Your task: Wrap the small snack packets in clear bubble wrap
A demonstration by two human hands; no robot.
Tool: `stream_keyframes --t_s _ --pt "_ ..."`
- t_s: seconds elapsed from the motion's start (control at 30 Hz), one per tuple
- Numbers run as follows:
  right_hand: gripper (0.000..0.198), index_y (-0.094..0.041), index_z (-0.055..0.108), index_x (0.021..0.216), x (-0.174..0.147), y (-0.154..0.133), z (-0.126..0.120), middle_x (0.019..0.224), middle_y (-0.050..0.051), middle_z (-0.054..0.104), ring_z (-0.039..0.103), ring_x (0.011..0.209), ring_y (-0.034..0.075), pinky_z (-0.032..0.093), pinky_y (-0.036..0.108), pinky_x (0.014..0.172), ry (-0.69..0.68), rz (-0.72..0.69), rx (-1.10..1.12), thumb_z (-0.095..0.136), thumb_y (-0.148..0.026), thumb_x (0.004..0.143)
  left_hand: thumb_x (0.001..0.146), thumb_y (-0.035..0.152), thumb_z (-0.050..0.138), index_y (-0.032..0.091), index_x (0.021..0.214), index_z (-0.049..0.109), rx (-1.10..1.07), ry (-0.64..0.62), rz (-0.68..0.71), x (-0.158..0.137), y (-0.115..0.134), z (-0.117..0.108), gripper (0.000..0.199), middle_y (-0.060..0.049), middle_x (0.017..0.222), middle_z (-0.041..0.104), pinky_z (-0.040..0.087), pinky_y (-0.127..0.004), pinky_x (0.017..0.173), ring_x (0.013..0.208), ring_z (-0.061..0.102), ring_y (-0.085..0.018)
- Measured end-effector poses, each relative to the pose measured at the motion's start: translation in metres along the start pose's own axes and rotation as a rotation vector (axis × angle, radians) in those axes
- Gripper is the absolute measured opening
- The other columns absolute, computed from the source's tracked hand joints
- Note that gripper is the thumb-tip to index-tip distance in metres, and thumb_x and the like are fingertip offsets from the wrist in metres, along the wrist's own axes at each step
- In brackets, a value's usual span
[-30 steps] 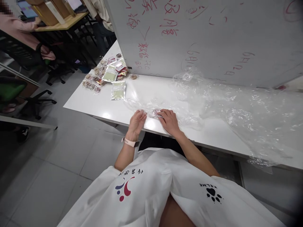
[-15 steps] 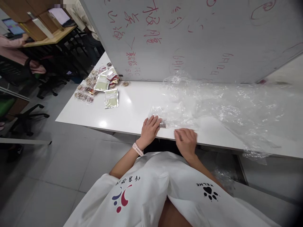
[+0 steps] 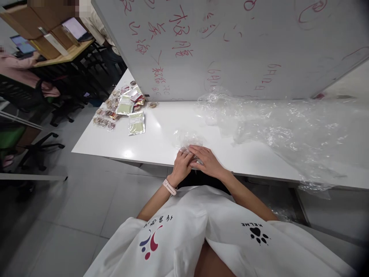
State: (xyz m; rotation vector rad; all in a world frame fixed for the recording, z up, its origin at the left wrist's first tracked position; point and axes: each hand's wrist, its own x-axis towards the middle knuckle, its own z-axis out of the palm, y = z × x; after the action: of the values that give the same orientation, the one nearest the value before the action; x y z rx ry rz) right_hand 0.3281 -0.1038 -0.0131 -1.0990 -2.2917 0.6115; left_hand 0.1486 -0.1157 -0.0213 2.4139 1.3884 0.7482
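Note:
At the table's front edge, my left hand (image 3: 182,164) and my right hand (image 3: 208,162) are close together on a crumpled piece of clear plastic film (image 3: 188,137). The fingers of the left hand curl over the film from its left side. From the right, the other hand presses over it, its fingertips meeting the left fingers. Whatever lies inside the film is mostly hidden beneath the hands. A pink band (image 3: 169,187) circles my left wrist.
A large spread of clear plastic film (image 3: 276,127) covers the right of the white table (image 3: 161,148), hanging over its front edge. Green-and-silver pouches (image 3: 136,123) and several small wrapped packets (image 3: 103,122) lie left. A whiteboard (image 3: 230,57) stands behind. Two people are at the far left.
My right hand has moved left and up onto the film, beside my left hand. The small film piece is now bunched under both hands, apart from the large spread. The left hand stays nearly in place.

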Motion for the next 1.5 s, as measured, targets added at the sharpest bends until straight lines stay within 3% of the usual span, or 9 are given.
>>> stream_keyframes --t_s 0.17,0.33,0.43,0.53,0.73,0.9,1.07,1.27,1.5 --pt "0.051 -0.025 0.045 0.148 -0.009 0.015 -0.005 0.15 0.011 0.05 0.047 0.138 0.028 0.042 0.05 0.11 -0.026 -0.026 0.048 0.049 -0.042 0.1 0.097 0.03 0.053 0.02 0.143 0.038 -0.099 0.102 0.048 -0.007 -0.01 -0.015 0.049 -0.018 0.151 0.04 0.048 -0.046 0.104 0.136 0.046 -0.026" --pt "0.036 -0.025 0.063 0.125 0.001 0.02 -0.014 0.118 0.007 0.07 0.067 0.103 0.023 0.054 0.037 0.088 0.073 0.092 0.198 0.046 -0.045 0.101 0.095 0.033 0.058 0.019 0.117 0.061 -0.11 0.03 -0.053 0.014 -0.018 -0.02 0.026 -0.01 0.109 0.068 0.05 -0.038 0.091 0.106 0.059 -0.024" --pt "0.033 -0.021 0.067 0.111 0.018 0.021 -0.016 0.103 0.005 0.071 0.066 0.08 0.019 0.052 0.031 0.072 0.176 0.25 0.176 0.046 -0.045 0.1 0.094 0.043 0.06 0.021 0.104 0.063 -0.135 0.023 -0.325 0.038 -0.015 -0.02 0.025 -0.004 0.083 0.068 0.047 -0.031 0.076 0.081 0.062 -0.02" --pt "0.031 -0.018 0.066 0.111 0.031 0.019 -0.01 0.11 0.01 0.067 0.064 0.083 0.02 0.049 0.032 0.071 0.34 0.342 -0.088 0.044 -0.038 0.102 0.092 0.048 0.061 0.023 0.112 0.058 -0.156 -0.007 -0.499 0.06 -0.011 -0.018 0.033 0.002 0.07 0.062 0.041 -0.028 0.067 0.067 0.059 -0.018" --pt "0.03 -0.018 0.064 0.117 0.02 0.014 -0.001 0.119 0.012 0.065 0.056 0.107 0.027 0.042 0.04 0.09 0.292 0.094 -0.39 0.052 -0.039 0.1 0.091 0.036 0.061 0.02 0.113 0.057 -0.077 0.152 -0.469 0.07 -0.013 -0.01 0.027 -0.013 0.12 0.059 0.044 -0.038 0.088 0.106 0.058 -0.027" --pt "0.034 -0.018 0.061 0.122 0.021 0.018 0.002 0.109 0.012 0.067 0.058 0.099 0.026 0.042 0.036 0.082 0.158 0.141 -0.427 0.053 -0.041 0.099 0.083 0.026 0.07 0.021 0.125 0.052 -0.671 0.338 -0.653 0.067 -0.008 -0.016 0.046 -0.013 0.137 0.052 0.041 -0.041 0.105 0.131 0.047 -0.028" --pt "0.03 -0.02 0.06 0.104 0.041 0.014 0.009 0.088 0.006 0.068 0.063 0.08 0.021 0.042 0.03 0.069 0.211 0.447 -0.086 0.04 -0.042 0.103 0.077 0.019 0.078 0.021 0.123 0.053 -1.482 0.379 -0.898 0.068 0.005 -0.018 0.052 -0.009 0.121 0.064 0.05 -0.032 0.098 0.111 0.063 -0.018" --pt "0.039 -0.023 0.056 0.098 0.024 0.002 0.001 0.063 -0.003 0.058 0.059 0.057 0.017 0.044 0.028 0.058 0.274 0.527 0.59 0.039 -0.058 0.099 0.074 0.021 0.083 0.019 0.118 0.06 -1.586 0.328 -0.891 0.065 0.019 -0.012 0.05 -0.004 0.102 0.07 0.051 -0.03 0.091 0.093 0.067 -0.014" --pt "0.051 -0.026 0.05 0.133 -0.007 -0.014 -0.036 0.133 0.009 0.06 0.064 0.11 0.021 0.054 0.034 0.088 0.393 0.412 0.82 0.063 -0.049 0.089 0.061 0.025 0.09 0.021 0.107 0.066 -1.509 0.254 -0.709 0.068 0.057 -0.014 0.052 0.0 0.093 0.069 0.05 -0.028 0.084 0.084 0.065 -0.012"
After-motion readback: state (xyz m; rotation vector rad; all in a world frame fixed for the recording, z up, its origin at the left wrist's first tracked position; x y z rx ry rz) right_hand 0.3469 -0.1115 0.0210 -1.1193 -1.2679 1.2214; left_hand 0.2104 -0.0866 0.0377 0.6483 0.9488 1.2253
